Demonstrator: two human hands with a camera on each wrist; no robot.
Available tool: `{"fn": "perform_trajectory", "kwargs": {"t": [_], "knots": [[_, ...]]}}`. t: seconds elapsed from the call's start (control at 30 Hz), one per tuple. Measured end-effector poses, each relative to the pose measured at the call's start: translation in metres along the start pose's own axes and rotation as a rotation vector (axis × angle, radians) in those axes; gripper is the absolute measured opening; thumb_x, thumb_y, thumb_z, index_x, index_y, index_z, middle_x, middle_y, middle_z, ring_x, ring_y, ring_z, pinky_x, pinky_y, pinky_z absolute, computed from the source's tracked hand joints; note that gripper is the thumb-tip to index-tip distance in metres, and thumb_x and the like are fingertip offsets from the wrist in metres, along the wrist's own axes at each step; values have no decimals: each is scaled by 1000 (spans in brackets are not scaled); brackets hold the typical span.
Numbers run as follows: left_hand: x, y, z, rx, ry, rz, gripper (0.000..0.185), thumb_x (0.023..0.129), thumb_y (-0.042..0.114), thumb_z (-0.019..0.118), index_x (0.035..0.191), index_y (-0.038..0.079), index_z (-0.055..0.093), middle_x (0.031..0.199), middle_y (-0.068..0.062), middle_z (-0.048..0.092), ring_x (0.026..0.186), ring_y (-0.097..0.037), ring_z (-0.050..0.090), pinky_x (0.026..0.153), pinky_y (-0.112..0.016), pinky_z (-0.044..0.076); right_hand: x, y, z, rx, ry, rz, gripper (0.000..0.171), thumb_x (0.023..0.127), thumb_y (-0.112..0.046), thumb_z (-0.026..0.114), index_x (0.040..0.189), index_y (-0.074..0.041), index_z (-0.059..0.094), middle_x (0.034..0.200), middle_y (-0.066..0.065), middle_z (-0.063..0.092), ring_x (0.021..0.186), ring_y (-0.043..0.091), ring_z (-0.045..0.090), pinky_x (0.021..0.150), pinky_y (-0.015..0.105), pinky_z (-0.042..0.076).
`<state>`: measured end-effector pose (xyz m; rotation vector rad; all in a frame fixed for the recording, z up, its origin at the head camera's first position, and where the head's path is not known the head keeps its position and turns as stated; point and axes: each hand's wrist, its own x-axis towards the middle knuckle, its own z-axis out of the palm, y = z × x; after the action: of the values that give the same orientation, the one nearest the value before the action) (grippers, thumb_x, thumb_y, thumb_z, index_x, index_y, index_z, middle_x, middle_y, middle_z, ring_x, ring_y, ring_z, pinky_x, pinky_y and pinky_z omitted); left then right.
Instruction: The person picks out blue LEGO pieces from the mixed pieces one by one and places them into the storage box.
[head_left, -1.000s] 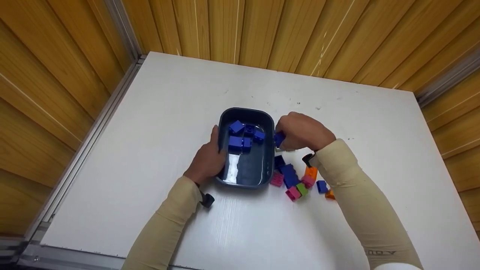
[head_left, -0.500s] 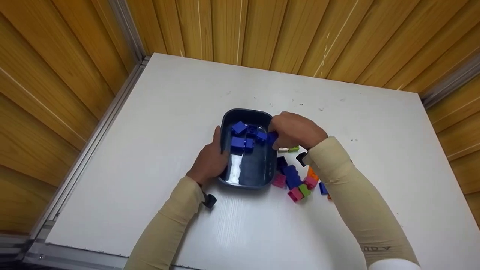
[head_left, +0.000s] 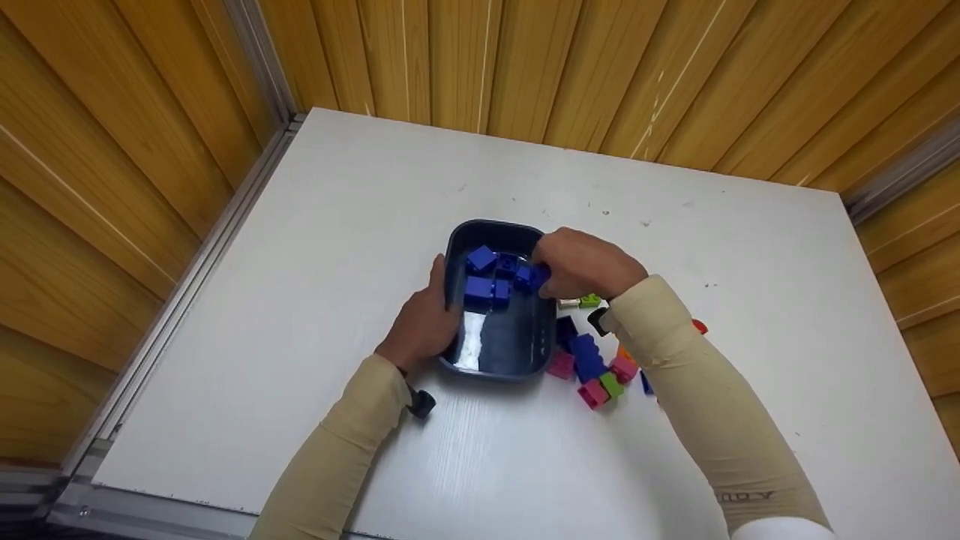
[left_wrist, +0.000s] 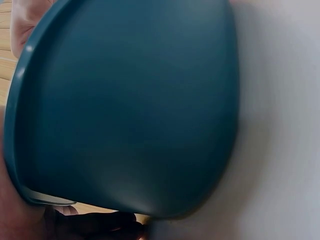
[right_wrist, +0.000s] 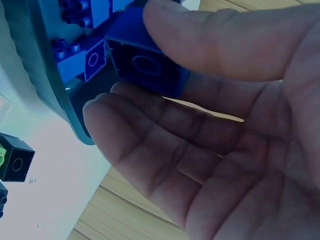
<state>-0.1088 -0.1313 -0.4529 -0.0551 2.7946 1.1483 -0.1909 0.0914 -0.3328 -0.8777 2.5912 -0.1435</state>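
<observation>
A dark blue rectangular container (head_left: 495,374) sits on the white table with several blue bricks (head_left: 478,289) grouped in its far half. My left hand (head_left: 421,324) grips its left wall, one digit reaching over the rim; in the left wrist view the container's outer side (left_wrist: 135,100) fills most of the picture. Over the right rim, my right hand (head_left: 589,262) pinches a blue toy building brick (right_wrist: 145,60) between thumb and fingers. That brick hangs beside the others inside, its hollow underside turned toward the right wrist camera.
Right of the container lie loose bricks: a long blue one (head_left: 587,358), pink ones (head_left: 592,393), green ones (head_left: 612,385) and an orange one, partly hidden by the right forearm. Wood-patterned panels (head_left: 450,67) stand behind the white table (head_left: 360,187).
My right hand has moved left with the blue brick, from outside the container's right rim to over its inside. My left hand keeps its grip on the container.
</observation>
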Motion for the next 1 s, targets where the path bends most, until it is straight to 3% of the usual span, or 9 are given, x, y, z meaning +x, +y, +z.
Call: {"fn": "perform_trajectory", "kwargs": {"t": [0.23, 0.33, 0.47, 0.7, 1.0], "knots": [[-1, 1, 0, -23, 8, 7, 75, 109, 32, 42, 168, 8, 4, 145, -25, 62, 131, -34, 63, 113, -49, 48, 5, 0, 4, 25, 11, 1, 9, 87, -11, 77, 95, -7, 77, 85, 6, 72, 71, 20, 60, 64, 32, 52], [-1, 1, 0, -26, 12, 16, 76, 109, 31, 43, 168, 6, 4, 141, -26, 64, 127, -34, 66, 111, -49, 49, 9, 1, 7, 36, 4, 15, 9, 85, -10, 78, 93, -7, 76, 84, 6, 71, 71, 19, 59, 63, 32, 50], [0, 0, 1, -22, 17, 26, 76, 108, 30, 44, 168, 6, 4, 132, -27, 69, 118, -34, 69, 107, -50, 51, 15, 2, 11, 47, -14, 52, 15, 86, -11, 77, 100, -7, 75, 89, 6, 70, 76, 21, 61, 65, 33, 51], [0, 0, 1, -23, 17, 24, 77, 107, 28, 46, 168, 6, 4, 135, -26, 67, 121, -33, 68, 109, -49, 50, 22, 1, 17, 32, -43, 93, 29, 87, -11, 74, 115, -9, 74, 100, 7, 70, 86, 26, 62, 74, 39, 54], [1, -2, 2, -6, 20, 24, 76, 108, 28, 45, 168, 6, 5, 128, -26, 70, 116, -33, 70, 106, -50, 51, 29, -2, 25, -3, -34, 115, 13, 88, -11, 73, 100, -11, 71, 88, 6, 66, 78, 25, 60, 63, 37, 49]]}}
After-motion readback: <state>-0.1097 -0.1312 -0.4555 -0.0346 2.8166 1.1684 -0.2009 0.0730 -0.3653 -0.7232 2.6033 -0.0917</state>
